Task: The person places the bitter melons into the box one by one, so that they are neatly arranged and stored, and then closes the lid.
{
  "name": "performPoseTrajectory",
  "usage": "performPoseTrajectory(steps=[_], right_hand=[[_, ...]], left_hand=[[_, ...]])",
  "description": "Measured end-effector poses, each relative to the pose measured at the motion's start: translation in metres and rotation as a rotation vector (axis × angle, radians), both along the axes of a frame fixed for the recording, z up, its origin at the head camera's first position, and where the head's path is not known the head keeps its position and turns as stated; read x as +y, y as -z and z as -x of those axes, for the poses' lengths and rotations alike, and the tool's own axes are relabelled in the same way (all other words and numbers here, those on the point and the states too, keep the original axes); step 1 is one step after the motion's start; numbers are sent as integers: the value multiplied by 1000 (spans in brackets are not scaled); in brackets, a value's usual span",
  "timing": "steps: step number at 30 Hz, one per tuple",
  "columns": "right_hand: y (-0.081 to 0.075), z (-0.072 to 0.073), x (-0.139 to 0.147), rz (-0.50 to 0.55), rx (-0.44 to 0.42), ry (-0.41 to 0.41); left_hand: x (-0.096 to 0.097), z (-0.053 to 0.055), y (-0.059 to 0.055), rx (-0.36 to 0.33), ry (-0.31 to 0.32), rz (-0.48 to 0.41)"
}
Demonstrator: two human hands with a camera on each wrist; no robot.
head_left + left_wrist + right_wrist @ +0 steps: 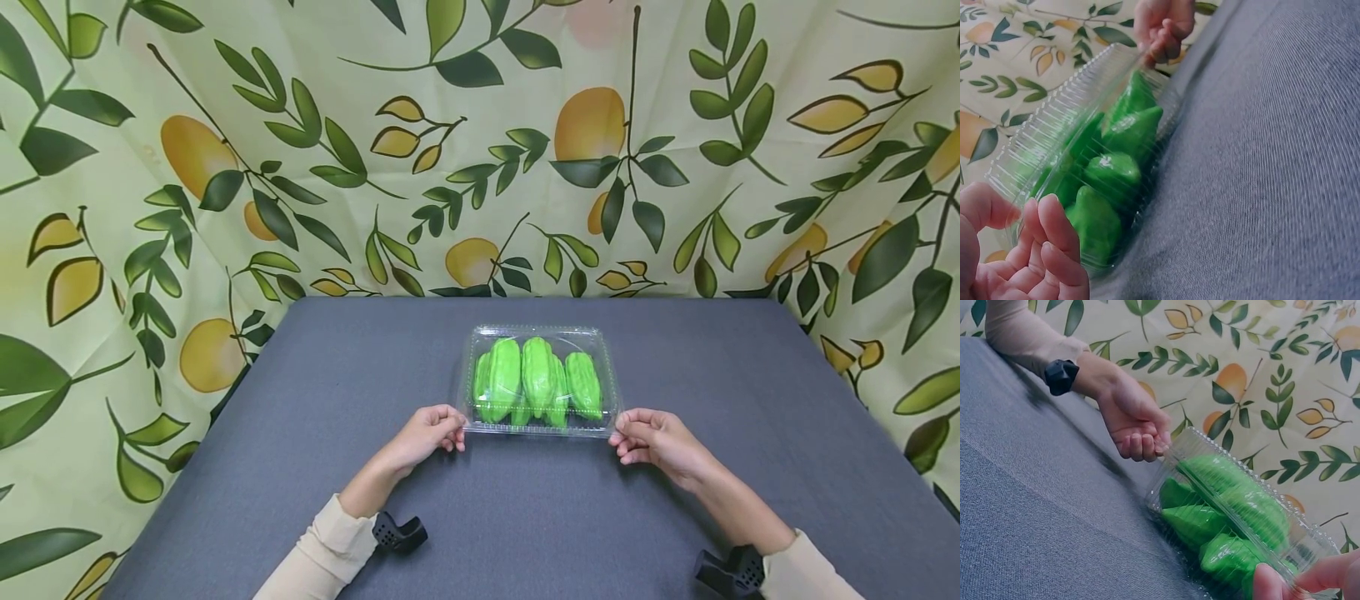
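Observation:
A clear plastic clamshell container sits on the dark table with its lid down over several bright green, ridged vegetables that look like bitter melons. At its near left corner my left hand pinches the rim between thumb and fingers. My right hand pinches the near right corner the same way. In the left wrist view the pointed ends of the green vegetables show through the plastic wall. The right wrist view has the ribbed lid running between both hands.
The grey-blue table spreads around the container. Behind and beside it hangs a cloth printed with leaves and orange fruit. A black wrist device is strapped on the left wrist, another on the right.

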State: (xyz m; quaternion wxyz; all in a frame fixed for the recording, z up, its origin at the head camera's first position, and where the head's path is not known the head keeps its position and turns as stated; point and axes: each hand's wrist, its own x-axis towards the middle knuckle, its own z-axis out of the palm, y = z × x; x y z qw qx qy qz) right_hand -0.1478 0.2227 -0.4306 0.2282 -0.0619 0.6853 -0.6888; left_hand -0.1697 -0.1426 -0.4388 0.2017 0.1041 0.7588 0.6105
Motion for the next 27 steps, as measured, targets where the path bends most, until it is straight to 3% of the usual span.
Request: performPoseTrajectory(steps=[20, 24, 27], right_hand=[[4, 2, -2, -13, -33, 57], [2, 3, -4, -102, -10, 90], [-3, 5, -4, -229, 44, 134]], left_hand=[[2, -4, 7, -35, -38, -27], [1, -2, 5, -10, -46, 13], [-3, 0, 0, 50, -43, 72]])
